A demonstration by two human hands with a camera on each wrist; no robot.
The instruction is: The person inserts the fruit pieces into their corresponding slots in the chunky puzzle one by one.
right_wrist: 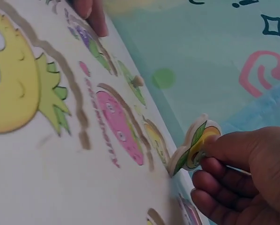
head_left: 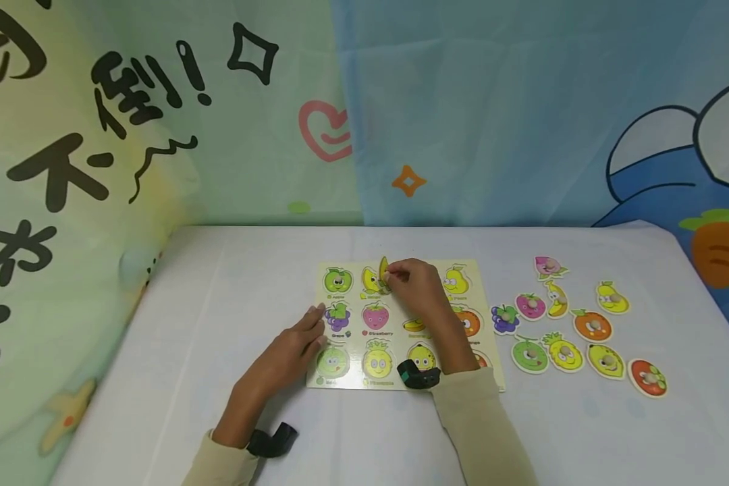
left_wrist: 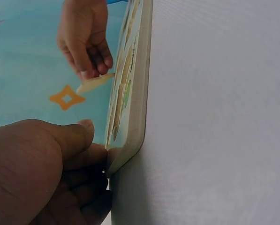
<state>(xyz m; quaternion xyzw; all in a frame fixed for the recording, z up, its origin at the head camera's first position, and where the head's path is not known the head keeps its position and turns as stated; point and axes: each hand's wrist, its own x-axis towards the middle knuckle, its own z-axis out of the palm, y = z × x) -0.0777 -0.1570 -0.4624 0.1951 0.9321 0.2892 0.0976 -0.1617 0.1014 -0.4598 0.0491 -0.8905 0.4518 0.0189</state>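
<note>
My right hand [head_left: 419, 290] pinches a yellow fruit puzzle piece [right_wrist: 189, 147] with green leaves between thumb and fingers. The piece stands tilted on edge over the top row of the fruit puzzle board [head_left: 355, 331], beside a yellow fruit picture [head_left: 369, 279]. At the board's left edge rests my left hand [head_left: 285, 358], fingers extended, fingertips near the grape picture [head_left: 338, 317]. The left wrist view shows that hand's thumb [left_wrist: 76, 138] by the board's corner. An apple piece [head_left: 338, 280] with a knob sits in the top left slot. My right forearm hides part of the right column.
Several loose knobbed fruit pieces lie right of the board, among them grapes [head_left: 505, 320], a banana [head_left: 557, 300], a pineapple [head_left: 563, 353] and a tomato [head_left: 647, 378]. The white-covered table [head_left: 219, 304] meets a printed cloth backdrop [head_left: 492, 115] behind.
</note>
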